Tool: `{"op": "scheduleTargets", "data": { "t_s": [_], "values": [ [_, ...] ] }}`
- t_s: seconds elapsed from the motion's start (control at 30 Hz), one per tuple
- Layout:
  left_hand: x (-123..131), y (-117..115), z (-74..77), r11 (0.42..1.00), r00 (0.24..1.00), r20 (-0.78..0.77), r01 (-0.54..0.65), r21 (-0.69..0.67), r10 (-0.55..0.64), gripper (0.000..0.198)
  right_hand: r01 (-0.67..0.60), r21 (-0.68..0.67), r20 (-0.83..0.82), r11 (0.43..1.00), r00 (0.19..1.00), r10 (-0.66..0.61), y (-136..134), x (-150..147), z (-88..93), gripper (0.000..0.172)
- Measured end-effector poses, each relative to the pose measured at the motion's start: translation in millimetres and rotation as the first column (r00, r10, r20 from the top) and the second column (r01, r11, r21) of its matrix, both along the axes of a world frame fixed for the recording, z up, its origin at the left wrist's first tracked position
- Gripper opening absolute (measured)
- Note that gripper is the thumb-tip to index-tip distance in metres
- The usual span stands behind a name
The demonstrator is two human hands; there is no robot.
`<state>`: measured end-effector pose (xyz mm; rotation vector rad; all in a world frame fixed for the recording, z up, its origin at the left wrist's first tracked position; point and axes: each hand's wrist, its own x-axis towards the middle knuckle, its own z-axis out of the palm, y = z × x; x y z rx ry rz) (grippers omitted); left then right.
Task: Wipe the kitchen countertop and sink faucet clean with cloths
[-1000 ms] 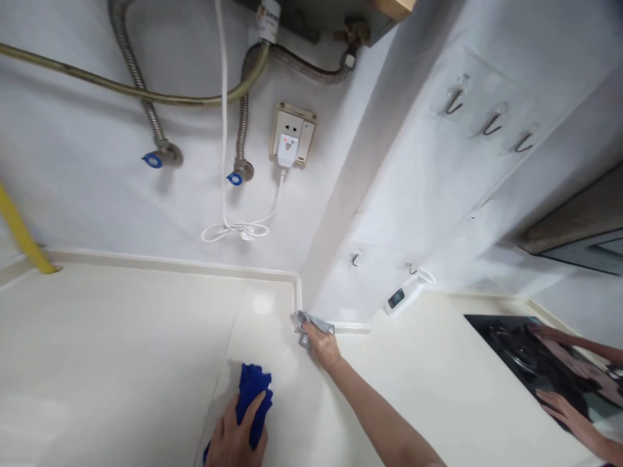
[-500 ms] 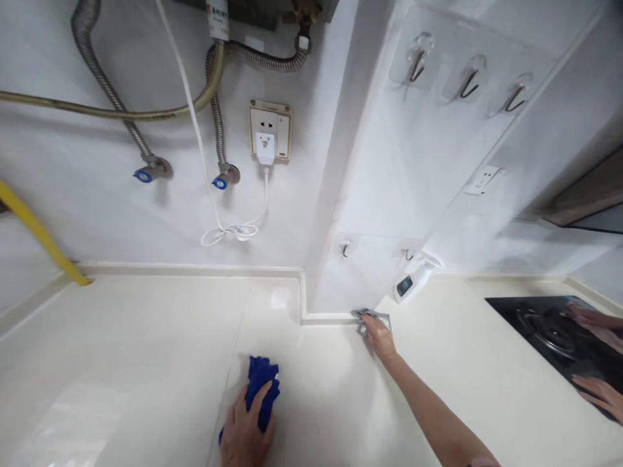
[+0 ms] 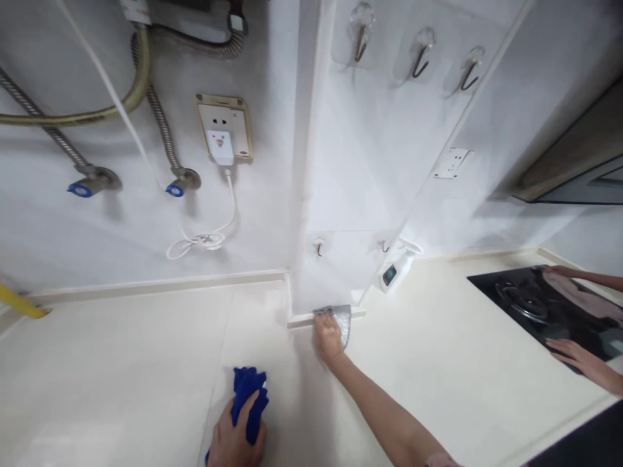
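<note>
My left hand is closed around a bunched dark blue cloth and rests on the cream countertop near the bottom of the view. My right hand grips a shiny silver-grey cloth, pressed against the low raised edge at the foot of the wall pillar. Part of that cloth spreads out to the right of my fingers. A white spray bottle with a dark label stands beyond my right hand, close to the pillar's corner.
At right, another person's hands are at a black gas hob, one with a pinkish cloth. Clear hooks stick to the pillar. A plugged-in socket, a looped white cable and blue-handled valves line the left wall.
My right hand has slid left along the pillar's raised edge with the silver-grey cloth, which now fans out more. My left hand keeps the blue cloth. The camera view has shifted right.
</note>
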<state>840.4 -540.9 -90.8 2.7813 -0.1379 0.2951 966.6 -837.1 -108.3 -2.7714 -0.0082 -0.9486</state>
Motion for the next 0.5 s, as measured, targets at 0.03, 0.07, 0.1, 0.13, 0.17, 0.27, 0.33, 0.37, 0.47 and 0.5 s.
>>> {"op": "scheduleTargets", "data": {
  "t_s": [0.03, 0.07, 0.1, 0.13, 0.17, 0.27, 0.33, 0.37, 0.47, 0.5],
  "values": [
    [2, 0, -0.7, 1.0, 1.0, -0.006, -0.011, -0.005, 0.011, 0.049, -0.005, -0.017, 0.011, 1.0, 1.0, 0.005, 8, 3, 0.4, 0.045],
    [4, -1, -1.4, 1.0, 1.0, -0.007, -0.02, -0.009, 0.02, 0.049, -0.011, -0.034, 0.021, 0.999, 1.0, 0.012, 15, 5, 1.4, 0.042],
    [6, -2, -1.7, 1.0, 1.0, -0.005, -0.026, -0.014, 0.026, 0.049, -0.015, -0.047, 0.029, 0.999, 0.999, 0.016, 20, 7, 2.9, 0.04],
    [9, -4, -1.6, 0.999, 1.0, -0.002, -0.029, -0.019, 0.029, 0.049, -0.012, -0.054, 0.035, 0.998, 0.999, 0.014, 23, 9, 4.8, 0.038],
    [11, -5, -1.0, 0.999, 0.999, -0.001, -0.034, -0.022, 0.034, 0.049, -0.011, -0.056, 0.04, 0.998, 0.999, 0.013, 25, 9, 6.7, 0.037],
    [16, -9, 2.1, 0.998, 0.999, -0.007, -0.052, -0.025, 0.052, 0.049, -0.08, -0.051, 0.036, 0.996, 0.996, 0.082, 25, 7, 11.2, 0.038],
    [17, -10, 4.2, 0.998, 0.999, -0.004, -0.053, -0.027, 0.053, 0.049, -0.145, -0.039, 0.026, 0.989, 0.989, 0.146, 25, 4, 12.3, 0.038],
    [17, -11, 5.0, 0.998, 0.999, 0.0, -0.052, -0.03, 0.052, 0.048, -0.171, -0.03, 0.023, 0.985, 0.985, 0.172, 26, 3, 12.4, 0.039],
    [16, -12, 7.1, 0.996, 0.997, 0.005, -0.074, -0.046, 0.074, 0.047, -0.238, -0.008, 0.038, 0.971, 0.971, 0.238, 31, 1, 12.8, 0.038],
    [15, -12, 7.7, 0.995, 0.996, 0.001, -0.086, -0.051, 0.086, 0.047, -0.254, 0.001, 0.049, 0.967, 0.966, 0.254, 32, 2, 13.4, 0.037]
  ]
}}
